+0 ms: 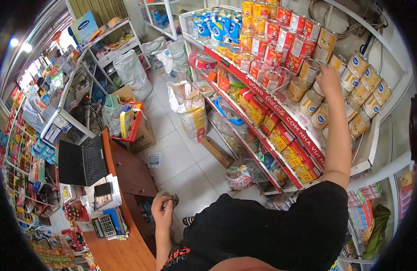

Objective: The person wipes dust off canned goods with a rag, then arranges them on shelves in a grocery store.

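My right arm stretches over the top shelf on the right. My right hand (329, 82) is closed, with curled fingers at the upper right side of a gold can (309, 71); the fingertips are partly hidden. Other gold cans (299, 89) stand close by, and more are stacked to the right. Red and white cans (274, 55) are stacked beyond them. Low near my body, my left hand (162, 212) is closed around a crumpled greyish cloth (173, 198).
A wooden desk (120, 250) on the left bears a laptop (84, 160), a phone (103, 189) and a calculator (104, 225). Sacks (190, 113) and a cardboard box (143, 135) stand on the tiled floor (174, 151). Lower shelves hold yellow and red packs (281, 137).
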`<state>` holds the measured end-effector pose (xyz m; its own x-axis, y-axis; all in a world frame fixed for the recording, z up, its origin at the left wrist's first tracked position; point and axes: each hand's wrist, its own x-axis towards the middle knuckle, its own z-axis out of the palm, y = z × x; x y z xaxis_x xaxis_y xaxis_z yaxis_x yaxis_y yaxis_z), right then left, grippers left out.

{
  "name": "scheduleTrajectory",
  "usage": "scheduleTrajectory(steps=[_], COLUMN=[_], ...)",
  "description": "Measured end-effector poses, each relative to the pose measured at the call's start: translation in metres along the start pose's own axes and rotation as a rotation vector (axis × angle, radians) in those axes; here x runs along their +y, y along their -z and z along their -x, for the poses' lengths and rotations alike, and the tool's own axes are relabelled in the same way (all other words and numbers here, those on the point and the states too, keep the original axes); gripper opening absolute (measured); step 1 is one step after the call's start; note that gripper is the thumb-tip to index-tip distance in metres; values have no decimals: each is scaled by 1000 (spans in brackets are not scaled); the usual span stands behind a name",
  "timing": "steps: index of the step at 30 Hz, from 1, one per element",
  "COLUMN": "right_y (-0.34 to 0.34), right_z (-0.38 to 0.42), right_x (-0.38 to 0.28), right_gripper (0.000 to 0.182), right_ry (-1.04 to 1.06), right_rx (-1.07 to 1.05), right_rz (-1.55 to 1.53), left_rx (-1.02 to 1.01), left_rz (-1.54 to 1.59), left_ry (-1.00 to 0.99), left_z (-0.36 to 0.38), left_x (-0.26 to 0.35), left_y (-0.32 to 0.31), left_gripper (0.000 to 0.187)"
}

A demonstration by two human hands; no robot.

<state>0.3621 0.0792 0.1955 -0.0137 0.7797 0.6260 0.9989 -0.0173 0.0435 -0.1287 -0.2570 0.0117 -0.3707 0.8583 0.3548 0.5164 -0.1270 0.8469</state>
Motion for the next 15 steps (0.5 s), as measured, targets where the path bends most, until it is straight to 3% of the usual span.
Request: scheduleTrajectory(steps=[5,8,11,13,14,15], right_y=[-4,-8,-24,-51,-76,-85], right_z=[-30,-52,-85,-124,-148,-158], right_x=[17,15,36,70,94,106], right_gripper=[50,58,65,61,56,53], right_ry=[3,-97,20,-40,-47,-63], right_rx=[166,415,477,362,428,377], right_rz=[-15,-100,-72,98,-25,42], left_rx=[7,29,31,40,48,57], left_rz=[-52,-62,-78,-94,-103,-116], left_ry=[10,-65,-8,16,2,-9], left_z=[2,2,7,8,9,9], left_x=[8,1,3,2,1,0], left_y=[1,4,10,14,15,16], left_gripper=[9,8,8,9,9,9])
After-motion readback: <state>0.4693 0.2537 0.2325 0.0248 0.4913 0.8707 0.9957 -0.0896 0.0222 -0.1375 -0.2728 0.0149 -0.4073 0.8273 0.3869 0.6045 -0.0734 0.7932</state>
